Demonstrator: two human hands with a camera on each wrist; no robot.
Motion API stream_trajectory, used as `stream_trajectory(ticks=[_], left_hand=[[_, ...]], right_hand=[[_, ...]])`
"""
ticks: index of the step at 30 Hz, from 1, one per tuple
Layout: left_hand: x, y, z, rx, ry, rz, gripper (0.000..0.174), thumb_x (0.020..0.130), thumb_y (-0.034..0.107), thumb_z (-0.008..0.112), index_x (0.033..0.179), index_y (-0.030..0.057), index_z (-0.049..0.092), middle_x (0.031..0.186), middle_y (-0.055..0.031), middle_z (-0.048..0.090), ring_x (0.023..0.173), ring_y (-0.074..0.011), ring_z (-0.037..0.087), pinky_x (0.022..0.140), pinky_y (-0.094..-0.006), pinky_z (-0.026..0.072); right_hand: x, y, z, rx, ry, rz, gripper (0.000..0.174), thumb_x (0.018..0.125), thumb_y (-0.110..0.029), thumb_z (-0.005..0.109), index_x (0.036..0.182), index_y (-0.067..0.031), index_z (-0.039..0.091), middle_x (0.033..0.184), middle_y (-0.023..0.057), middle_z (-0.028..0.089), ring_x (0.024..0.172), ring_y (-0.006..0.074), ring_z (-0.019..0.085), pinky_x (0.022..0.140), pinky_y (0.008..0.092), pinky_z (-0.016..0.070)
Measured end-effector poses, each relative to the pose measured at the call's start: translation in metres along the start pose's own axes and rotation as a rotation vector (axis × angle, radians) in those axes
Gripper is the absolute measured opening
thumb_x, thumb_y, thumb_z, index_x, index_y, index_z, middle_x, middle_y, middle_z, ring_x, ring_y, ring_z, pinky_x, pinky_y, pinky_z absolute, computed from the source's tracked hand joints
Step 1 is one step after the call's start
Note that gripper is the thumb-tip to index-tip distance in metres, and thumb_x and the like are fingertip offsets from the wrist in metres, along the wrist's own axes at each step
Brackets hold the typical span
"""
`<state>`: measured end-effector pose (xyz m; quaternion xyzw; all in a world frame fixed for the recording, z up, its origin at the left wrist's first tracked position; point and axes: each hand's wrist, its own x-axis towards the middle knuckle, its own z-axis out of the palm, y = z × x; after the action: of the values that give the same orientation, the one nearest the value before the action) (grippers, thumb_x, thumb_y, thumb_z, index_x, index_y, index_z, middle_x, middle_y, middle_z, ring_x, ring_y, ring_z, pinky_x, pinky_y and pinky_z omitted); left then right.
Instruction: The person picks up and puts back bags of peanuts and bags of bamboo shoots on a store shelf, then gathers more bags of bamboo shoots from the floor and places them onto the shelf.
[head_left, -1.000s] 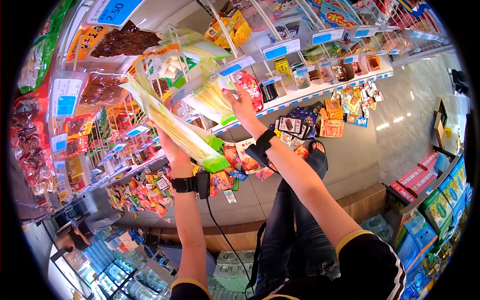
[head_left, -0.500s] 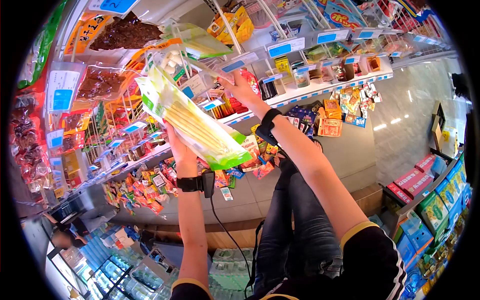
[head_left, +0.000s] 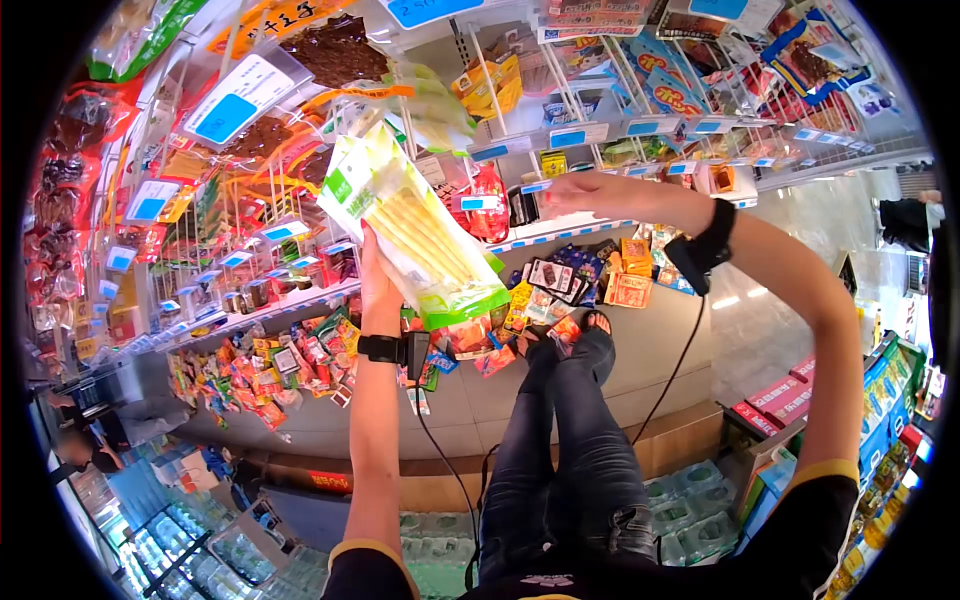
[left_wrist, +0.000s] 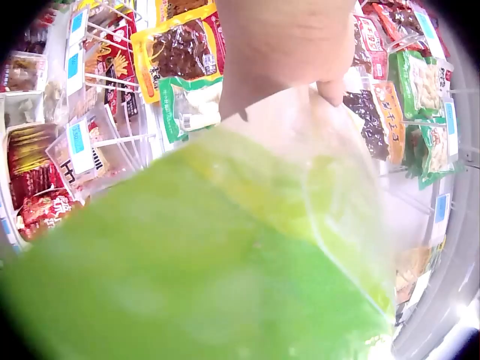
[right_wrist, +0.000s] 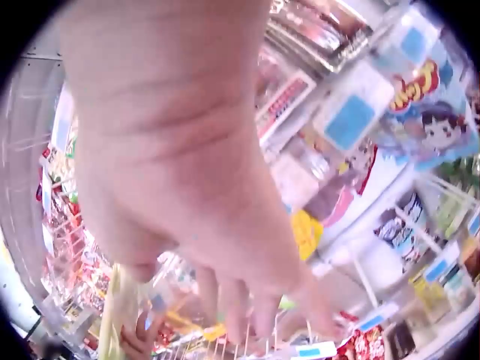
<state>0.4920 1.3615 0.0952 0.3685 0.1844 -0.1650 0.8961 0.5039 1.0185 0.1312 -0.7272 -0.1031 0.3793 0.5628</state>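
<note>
In the head view my left hand (head_left: 378, 285) grips a clear packet of long pale-yellow sticks (head_left: 420, 225) with green and white ends. The packet slants across in front of the shelf, and its bulk hides most of my fingers. In the left wrist view, the packet's blurred green end (left_wrist: 210, 262) fills the lower half below my hand (left_wrist: 289, 52). My right hand (head_left: 590, 195) is apart from the packet, close in front of the shelf edge. Its fingers (right_wrist: 236, 307) reach out loosely with nothing between them in the right wrist view.
Snack packets hang on metal hooks with price tags (head_left: 225, 115) at the left. A low shelf edge (head_left: 560, 230) carries boxed goods. Many loose packets (head_left: 300, 360) lie on the floor beside the feet. Water bottle packs (head_left: 695, 510) and drink cartons stand behind.
My right hand has come away from the sticks and the hooks and moved right along the shelf. The packet in my left hand has turned its broad face upward.
</note>
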Motion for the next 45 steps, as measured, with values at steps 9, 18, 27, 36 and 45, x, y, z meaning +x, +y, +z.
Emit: stream_trajectory(ticks=[9, 18, 27, 36, 45], left_hand=[[-0.01, -0.001, -0.002, -0.073, -0.037, -0.026, 0.058, 0.091, 0.044, 0.045, 0.134, 0.006, 0.035, 0.132, -0.0114, 0.044, 0.119, -0.0257, 0.045, 0.101, -0.0401, 0.0344], [-0.061, -0.017, -0.01, 0.039, 0.057, -0.095, 0.054, 0.088, 0.041, 0.053, 0.127, 0.0061, 0.041, 0.119, -0.0099, 0.053, 0.105, -0.0233, 0.054, 0.084, -0.0422, 0.0476], [-0.156, -0.084, 0.038, 0.221, -0.048, -0.185, 0.057, 0.089, 0.046, 0.049, 0.121, -0.0011, 0.048, 0.11, -0.0089, 0.058, 0.096, -0.0185, 0.057, 0.086, -0.0298, 0.0445], [-0.189, -0.084, 0.159, 0.154, -0.384, -0.139, 0.044, 0.089, 0.026, 0.056, 0.127, 0.0075, 0.042, 0.122, -0.007, 0.052, 0.111, -0.0199, 0.05, 0.094, -0.0378, 0.0405], [-0.161, -0.025, 0.142, 0.233, -0.254, 0.0, 0.051, 0.087, 0.029, 0.057, 0.128, 0.0026, 0.041, 0.125, -0.01, 0.049, 0.112, -0.0221, 0.05, 0.093, -0.0371, 0.0416]], right_hand=[[0.058, -0.027, 0.047, 0.266, 0.171, -0.006, 0.032, 0.091, -0.035, 0.047, 0.114, -0.0127, 0.054, 0.11, -0.0004, 0.06, 0.105, 0.0102, 0.053, 0.083, 0.0311, 0.0417], [0.058, -0.049, 0.134, 0.025, 0.36, -0.198, 0.096, 0.068, -0.052, 0.071, 0.134, 0.0022, 0.027, 0.13, 0.0184, 0.042, 0.118, 0.0299, 0.041, 0.101, 0.0387, 0.032], [-0.056, -0.027, 0.108, -0.034, -0.056, -0.346, 0.068, 0.067, -0.029, 0.077, 0.118, 0.0032, 0.047, 0.108, 0.0138, 0.06, 0.097, 0.0191, 0.054, 0.085, 0.0354, 0.0445], [-0.153, -0.119, 0.03, -0.303, 0.006, -0.096, 0.054, 0.064, -0.02, 0.08, 0.106, 0.0024, 0.055, 0.096, 0.0103, 0.063, 0.086, 0.0184, 0.057, 0.076, 0.0356, 0.047], [-0.087, -0.135, 0.039, -0.367, 0.19, -0.336, 0.056, 0.061, -0.022, 0.081, 0.104, 0.004, 0.056, 0.096, 0.0112, 0.064, 0.084, 0.0212, 0.059, 0.075, 0.0372, 0.0493]])
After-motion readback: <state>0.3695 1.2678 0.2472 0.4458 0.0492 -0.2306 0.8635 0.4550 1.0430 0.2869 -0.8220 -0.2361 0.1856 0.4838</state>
